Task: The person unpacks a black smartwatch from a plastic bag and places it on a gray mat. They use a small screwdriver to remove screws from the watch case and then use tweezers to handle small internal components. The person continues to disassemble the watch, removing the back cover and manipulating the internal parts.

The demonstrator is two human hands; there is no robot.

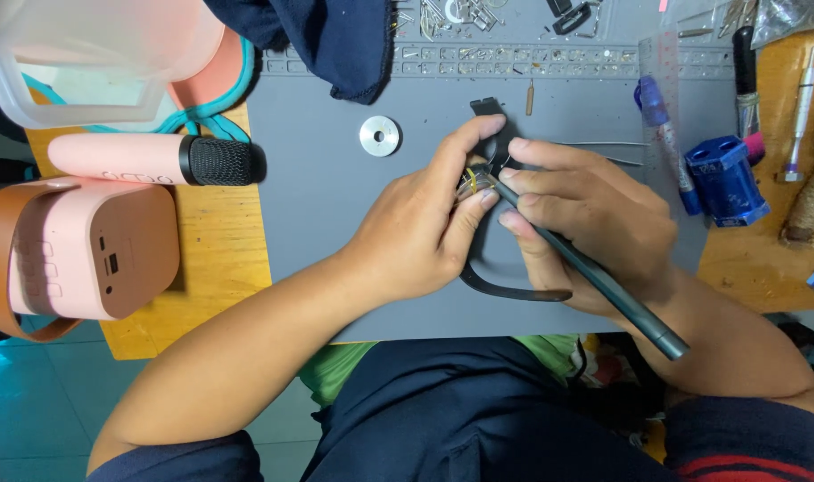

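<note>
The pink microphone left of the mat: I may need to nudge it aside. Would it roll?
The pink microphone lies on its side with a round barrel, so it would probably roll across the wooden table. Its smooth casing looks rigid and perhaps slippery; the black mesh head may dent.

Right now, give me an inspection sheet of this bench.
Surface: grey mat on a wooden table.
Job's things: small part with yellow band, black strap curling below it.
Clutter: metal disc, blue marker, blue block, small parts along the far edge.
Grippers: left hand pinches the part; right hand holds a dark tool to it.
Cables: nothing seen.
Surroundings: pink microphone, pink speaker.
</note>
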